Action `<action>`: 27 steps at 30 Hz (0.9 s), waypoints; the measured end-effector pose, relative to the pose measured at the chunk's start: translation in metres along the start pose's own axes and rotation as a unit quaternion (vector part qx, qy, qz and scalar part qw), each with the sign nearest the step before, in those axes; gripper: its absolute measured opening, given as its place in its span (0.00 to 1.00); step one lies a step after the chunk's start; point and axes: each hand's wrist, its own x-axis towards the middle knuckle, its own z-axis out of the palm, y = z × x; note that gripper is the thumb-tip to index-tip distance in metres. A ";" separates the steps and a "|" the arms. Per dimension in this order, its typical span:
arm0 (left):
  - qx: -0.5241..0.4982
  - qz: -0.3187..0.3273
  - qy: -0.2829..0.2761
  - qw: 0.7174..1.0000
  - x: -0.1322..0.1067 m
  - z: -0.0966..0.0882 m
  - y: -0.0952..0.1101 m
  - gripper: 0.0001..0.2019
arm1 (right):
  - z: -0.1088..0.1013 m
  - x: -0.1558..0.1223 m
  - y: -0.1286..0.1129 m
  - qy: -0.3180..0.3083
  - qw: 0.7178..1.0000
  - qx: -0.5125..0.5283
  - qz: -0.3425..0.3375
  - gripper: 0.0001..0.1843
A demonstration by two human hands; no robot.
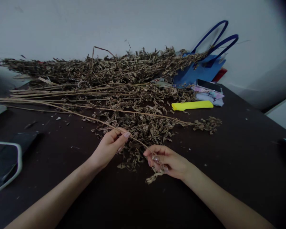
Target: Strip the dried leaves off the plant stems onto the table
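A long dried plant stem (97, 120) runs from the far left of the table down to the right, between my two hands. My left hand (109, 143) pinches it with thumb and fingers. Farther along, my right hand (168, 160) is closed around the stem's leafy tip, and a curled dry leaf (153, 177) hangs below the fingers. Under and behind the hands lies a loose heap of dry brown leaves (143, 127). Another stem (143, 113) lies across that heap, ending in a leafy tuft on the right.
A thick bundle of dried plants (133, 65) lies along the wall. To its right are a blue bag (197, 73), a phone (208, 85) on a cloth (212, 97), and a yellow object (192, 105). A white-framed object (19, 156) sits at the left on the dark table (228, 152).
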 end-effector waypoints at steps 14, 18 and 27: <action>0.059 0.001 0.027 0.998 0.002 -0.003 -0.003 0.11 | 0.017 -0.017 -0.022 0.177 0.829 -0.509 -0.152 0.19; 0.064 -0.012 0.034 0.997 0.001 -0.003 -0.002 0.11 | 0.019 -0.015 -0.016 0.204 0.760 -0.573 -0.227 0.09; 0.059 -0.014 0.045 0.997 -0.002 -0.003 0.001 0.11 | 0.017 -0.009 -0.011 0.293 0.818 -0.444 -0.220 0.05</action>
